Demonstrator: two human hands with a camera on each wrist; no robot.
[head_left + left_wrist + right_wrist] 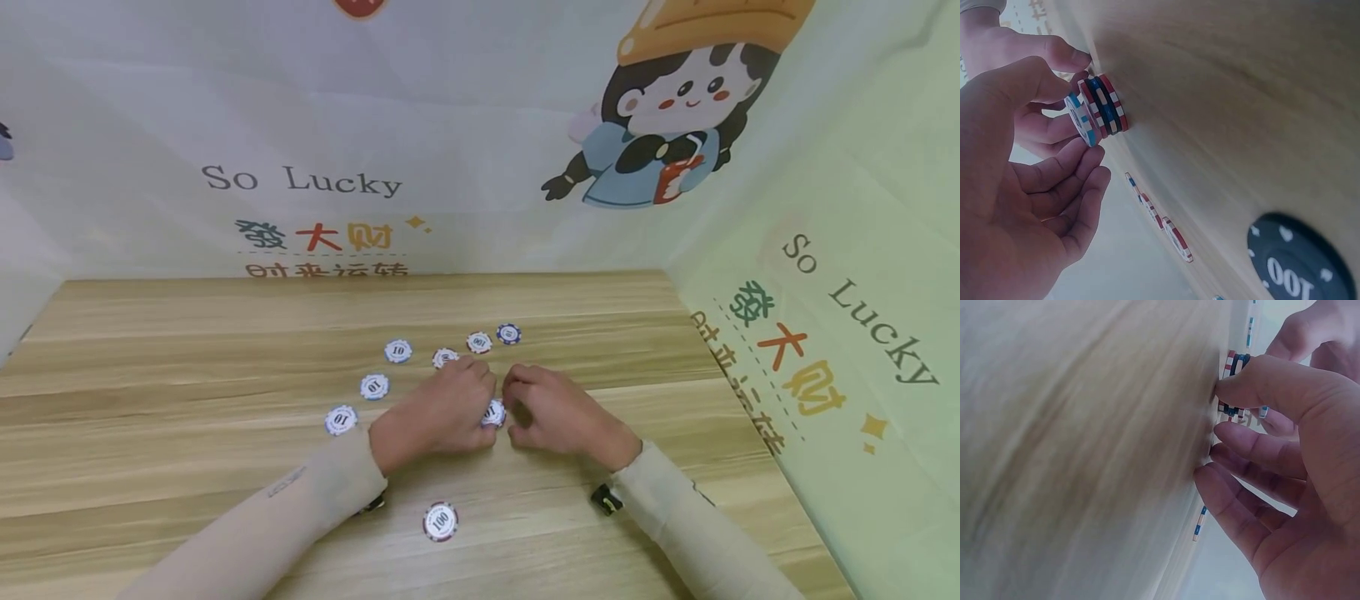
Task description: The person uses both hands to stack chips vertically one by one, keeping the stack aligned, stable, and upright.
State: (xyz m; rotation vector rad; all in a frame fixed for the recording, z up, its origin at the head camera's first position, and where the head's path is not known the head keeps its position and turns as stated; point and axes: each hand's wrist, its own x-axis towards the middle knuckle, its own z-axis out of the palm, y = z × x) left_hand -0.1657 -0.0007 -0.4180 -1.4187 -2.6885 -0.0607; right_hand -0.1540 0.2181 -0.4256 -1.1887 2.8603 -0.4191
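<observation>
Short stack (1112, 106) of red- and dark-blue-edged chips, white edge marks, upright on the wood between both hands. At its top, light-blue-edged chip (1077, 119), tilted, pinched by left hand (442, 408), thumb to fingertips. Right hand (562, 412) curved close beside stack, thumb and fingers parted; cannot tell if gripping.

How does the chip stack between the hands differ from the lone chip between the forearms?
The chip stack is several chips high; the lone chip is one flat disc. The stack sits between the left hand and right hand; the lone chip lies nearer the person, untouched. The stack shows red and blue edges; the lone chip's edge is dark red. Both have printed tops.
</observation>
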